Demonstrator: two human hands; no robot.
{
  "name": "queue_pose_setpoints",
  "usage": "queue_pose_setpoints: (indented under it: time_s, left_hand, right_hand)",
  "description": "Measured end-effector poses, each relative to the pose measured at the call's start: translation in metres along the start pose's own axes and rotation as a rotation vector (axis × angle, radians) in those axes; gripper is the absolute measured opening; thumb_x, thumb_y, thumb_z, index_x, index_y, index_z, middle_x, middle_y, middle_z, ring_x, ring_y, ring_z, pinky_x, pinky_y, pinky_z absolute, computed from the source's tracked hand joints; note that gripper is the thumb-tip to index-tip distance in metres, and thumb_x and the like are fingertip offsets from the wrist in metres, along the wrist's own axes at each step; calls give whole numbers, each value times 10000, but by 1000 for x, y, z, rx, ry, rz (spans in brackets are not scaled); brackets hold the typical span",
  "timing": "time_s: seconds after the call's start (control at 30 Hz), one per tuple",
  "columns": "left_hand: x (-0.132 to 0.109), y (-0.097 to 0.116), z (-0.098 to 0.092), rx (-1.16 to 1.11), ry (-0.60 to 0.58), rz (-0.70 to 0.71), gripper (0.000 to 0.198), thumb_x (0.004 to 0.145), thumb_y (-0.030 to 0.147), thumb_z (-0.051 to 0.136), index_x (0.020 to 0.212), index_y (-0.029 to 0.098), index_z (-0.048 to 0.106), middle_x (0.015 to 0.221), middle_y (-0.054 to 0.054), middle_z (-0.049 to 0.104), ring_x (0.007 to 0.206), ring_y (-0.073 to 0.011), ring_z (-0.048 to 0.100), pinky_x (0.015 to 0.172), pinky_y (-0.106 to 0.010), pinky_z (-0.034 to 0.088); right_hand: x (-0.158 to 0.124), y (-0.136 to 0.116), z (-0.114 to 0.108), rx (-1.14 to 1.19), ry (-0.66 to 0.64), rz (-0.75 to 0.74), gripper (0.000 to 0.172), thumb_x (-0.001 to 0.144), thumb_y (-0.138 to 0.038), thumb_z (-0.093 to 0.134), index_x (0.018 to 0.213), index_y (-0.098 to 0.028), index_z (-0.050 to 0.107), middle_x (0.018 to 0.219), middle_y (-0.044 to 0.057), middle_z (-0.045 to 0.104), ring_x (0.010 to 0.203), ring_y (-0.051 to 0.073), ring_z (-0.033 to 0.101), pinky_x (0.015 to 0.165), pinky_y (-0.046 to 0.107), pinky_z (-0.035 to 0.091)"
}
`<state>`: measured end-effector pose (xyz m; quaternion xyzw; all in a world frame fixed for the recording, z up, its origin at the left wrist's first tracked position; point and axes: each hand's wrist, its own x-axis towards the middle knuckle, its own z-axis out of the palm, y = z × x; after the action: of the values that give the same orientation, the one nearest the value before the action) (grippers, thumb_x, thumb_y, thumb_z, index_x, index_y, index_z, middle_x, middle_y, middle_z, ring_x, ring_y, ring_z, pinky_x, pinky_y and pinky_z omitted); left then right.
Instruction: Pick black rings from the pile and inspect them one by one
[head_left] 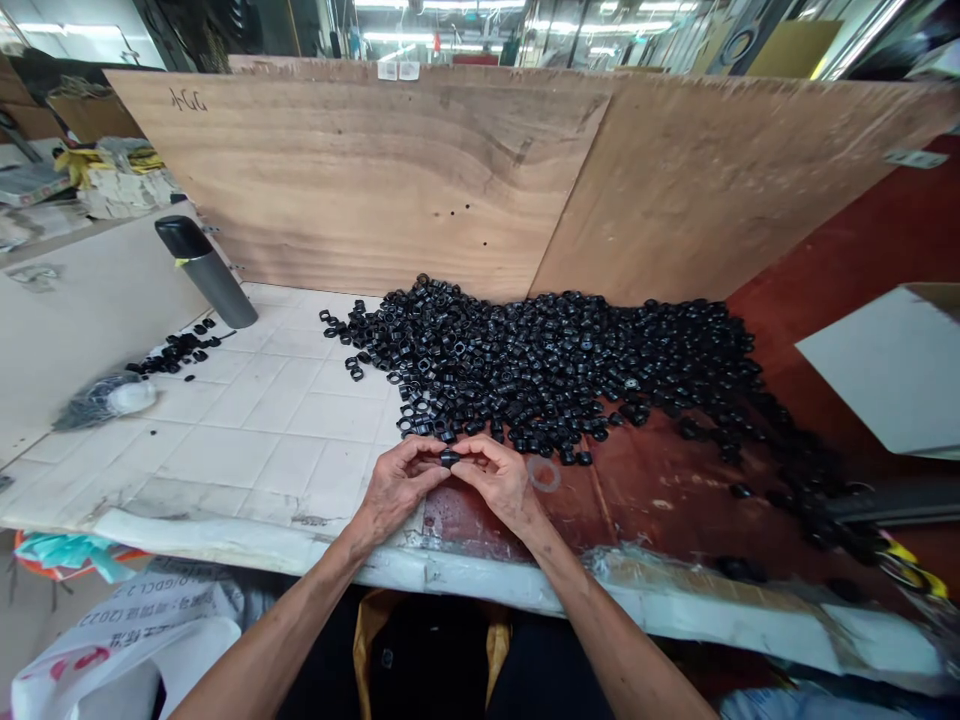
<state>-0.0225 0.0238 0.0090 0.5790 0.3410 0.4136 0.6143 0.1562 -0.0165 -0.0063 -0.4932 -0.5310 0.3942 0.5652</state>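
Between the fingertips of both hands is a small black ring-shaped part (450,458), partly covered by the fingers. My left hand (401,485) pinches it from the left, and my right hand (499,480) pinches it from the right. Both hands are over the near side of the table, just in front of a wide heap of black nut-like plastic rings (510,360). A pale translucent ring (544,474) lies on the dark red surface just right of my right hand.
A dark grey bottle (214,275) stands at the left, beside small black pieces (180,350) and a plastic bag (105,398). A plywood board (390,180) closes off the back. At the right are a white box (892,370) and yellow-handled scissors (911,570).
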Motion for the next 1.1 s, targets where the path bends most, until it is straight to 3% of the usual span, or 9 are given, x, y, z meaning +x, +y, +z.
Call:
queue_pose_setpoints:
  time_s: [0.17, 0.47, 0.67, 0.8, 0.93, 1.03, 1.1]
  left_hand:
    - [0, -2, -1, 106, -5, 97, 233, 800, 298, 786, 1001, 194, 730, 1035, -42, 677, 923, -175, 696, 884, -311, 585]
    - [-1, -9, -4, 216, -26, 126, 219, 848, 289, 737, 1053, 213, 722, 1108, -47, 684, 940, -173, 695, 890, -311, 581]
    - [0, -9, -2, 32, -14, -34, 283, 777, 299, 794, 1013, 180, 693, 963, -43, 737, 821, -177, 715, 833, -327, 599]
    - [0, -9, 0, 4, -2, -32, 280, 770, 287, 802, 995, 177, 676, 978, -43, 737, 852, -177, 721, 861, -326, 594]
    - [-1, -8, -1, 132, -40, 34, 229, 837, 274, 737, 1043, 189, 685, 1045, -52, 722, 891, -180, 720, 883, -333, 594]
    - [-3, -6, -2, 292, -61, 123, 215, 871, 254, 686, 1082, 213, 691, 1116, -53, 701, 942, -182, 707, 900, -335, 590]
    - [-3, -5, -1, 352, -69, 164, 217, 877, 227, 670, 1093, 224, 693, 1120, -48, 700, 978, -186, 699, 915, -335, 585]
  right_hand:
    - [-2, 2, -2, -71, -14, -49, 118, 859, -292, 726, 956, -229, 748, 1001, 57, 720, 938, 223, 683, 856, 336, 553]
    - [-1, -3, -2, -193, -29, -215, 109, 904, -252, 695, 986, -247, 768, 1011, 75, 720, 981, 233, 672, 938, 384, 523]
    - [0, -5, -2, -149, -47, -216, 80, 892, -283, 708, 909, -250, 779, 1019, 75, 708, 967, 233, 673, 910, 389, 542]
    - [-1, -6, -2, -126, -29, -149, 77, 885, -266, 702, 920, -242, 766, 1020, 68, 721, 982, 230, 681, 913, 365, 541]
    - [-2, -2, 1, -120, 13, -45, 222, 861, -284, 708, 1078, -238, 693, 973, 53, 726, 849, 210, 689, 809, 331, 567]
    - [-3, 2, 5, -215, 30, -71, 331, 924, -319, 627, 1241, -231, 594, 841, 26, 708, 743, 195, 661, 764, 327, 558]
    - [-3, 5, 7, -275, 22, -87, 311, 961, -341, 571, 1249, -225, 578, 746, 8, 677, 667, 188, 637, 718, 318, 547]
